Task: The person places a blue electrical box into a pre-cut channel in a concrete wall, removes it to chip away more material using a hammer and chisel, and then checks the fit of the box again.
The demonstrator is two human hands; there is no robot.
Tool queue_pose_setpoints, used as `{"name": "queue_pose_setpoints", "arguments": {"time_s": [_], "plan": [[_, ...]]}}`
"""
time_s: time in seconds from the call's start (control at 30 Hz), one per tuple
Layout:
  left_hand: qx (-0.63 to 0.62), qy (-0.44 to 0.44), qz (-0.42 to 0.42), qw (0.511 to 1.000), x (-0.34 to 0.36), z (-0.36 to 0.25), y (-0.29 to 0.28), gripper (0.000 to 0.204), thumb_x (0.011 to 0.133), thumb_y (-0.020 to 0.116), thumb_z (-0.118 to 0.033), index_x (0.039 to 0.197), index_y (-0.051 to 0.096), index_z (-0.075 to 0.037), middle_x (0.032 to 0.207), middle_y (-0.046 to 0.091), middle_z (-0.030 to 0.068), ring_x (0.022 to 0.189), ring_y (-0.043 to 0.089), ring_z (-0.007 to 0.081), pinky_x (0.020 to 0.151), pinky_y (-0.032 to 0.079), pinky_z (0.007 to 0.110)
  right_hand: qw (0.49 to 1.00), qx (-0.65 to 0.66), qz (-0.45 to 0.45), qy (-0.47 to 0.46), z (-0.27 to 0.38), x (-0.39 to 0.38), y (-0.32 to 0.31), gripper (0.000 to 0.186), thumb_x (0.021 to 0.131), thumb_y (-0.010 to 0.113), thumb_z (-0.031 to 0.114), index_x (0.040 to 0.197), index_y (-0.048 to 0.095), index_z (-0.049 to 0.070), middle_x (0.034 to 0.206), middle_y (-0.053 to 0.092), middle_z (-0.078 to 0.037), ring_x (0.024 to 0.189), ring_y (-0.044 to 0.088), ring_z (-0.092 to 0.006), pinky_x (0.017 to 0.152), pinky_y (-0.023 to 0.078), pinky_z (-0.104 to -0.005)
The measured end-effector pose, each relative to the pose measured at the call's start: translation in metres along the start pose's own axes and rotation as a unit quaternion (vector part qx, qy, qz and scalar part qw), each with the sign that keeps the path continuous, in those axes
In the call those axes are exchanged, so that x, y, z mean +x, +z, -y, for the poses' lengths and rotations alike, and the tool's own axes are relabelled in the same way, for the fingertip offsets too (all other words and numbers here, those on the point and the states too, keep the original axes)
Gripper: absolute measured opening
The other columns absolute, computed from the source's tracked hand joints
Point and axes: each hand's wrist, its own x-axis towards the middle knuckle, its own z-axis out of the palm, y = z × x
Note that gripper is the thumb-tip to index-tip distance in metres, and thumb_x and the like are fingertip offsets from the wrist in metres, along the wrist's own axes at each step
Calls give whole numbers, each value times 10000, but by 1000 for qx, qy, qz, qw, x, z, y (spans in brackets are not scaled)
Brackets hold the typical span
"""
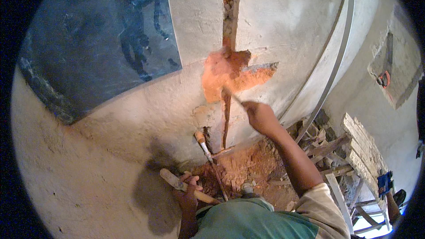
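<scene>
My right hand [261, 117] is closed round a slim metal rod [239, 100], which looks like a chisel. Its far end reaches the lower part of a chipped orange-red patch [217, 79] in the plastered wall. Most of the rod is hidden in my fist. Low on the left, my left hand [189, 190] grips a thick wooden handle [172, 179]; the handle's other end disappears at my body. Above and below the patch runs a narrow vertical groove [229, 9] cut into the wall.
A dark blue panel [102, 40] covers the upper left wall. An orange-ended white rod [202, 141] stands near reddish rubble [248, 161]. On the right are a long pale strip [341, 57], a rough wooden trestle [363, 146], a blue object [385, 183] and a red-marked tool [384, 79].
</scene>
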Motion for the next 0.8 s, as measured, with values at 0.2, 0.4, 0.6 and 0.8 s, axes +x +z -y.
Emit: {"name": "queue_pose_setpoints", "arguments": {"time_s": [0.2, 0.4, 0.6, 0.8], "plan": [[-35, 0, -21, 999, 3, -5, 3, 252, 796, 585, -129, 991, 516, 13, 803, 612, 117, 523, 553, 149, 505, 481, 262, 999, 34, 28, -5, 43, -4, 47, 260, 811, 452, 103, 1039, 571, 60, 807, 575, -247, 746, 573, -403, 684, 463, -459], [-14, -18, -42, 999, -4, -19, -4, 273, 795, 596, -163, 991, 506, 3, 794, 606, 117, 503, 540, 140, 471, 470, 262, 996, -90, -13, 7, -18, 21, -3, 278, 804, 441, 70, 1056, 556, 53, 812, 591, -228, 735, 585, -382, 646, 471, -453], [-25, 11, -47, 998, -5, -10, -17, 291, 789, 599, -154, 1013, 474, -18, 790, 609, 127, 510, 541, 147, 444, 455, 272, 996, -54, -48, 59, 17, 16, 56, 222, 821, 408, 91, 981, 550, 31, 713, 564, -267, 694, 573, -409, 615, 455, -489], [-51, 13, 43, 998, 23, -33, 9, 332, 774, 589, -181, 1036, 461, -23, 982, 583, 178, 665, 588, 199, 521, 498, 300, 996, 91, 14, -10, 40, -47, 19, 255, 849, 492, 135, 1071, 528, 15, 711, 579, -233, 681, 602, -337, 607, 465, -391]]}}
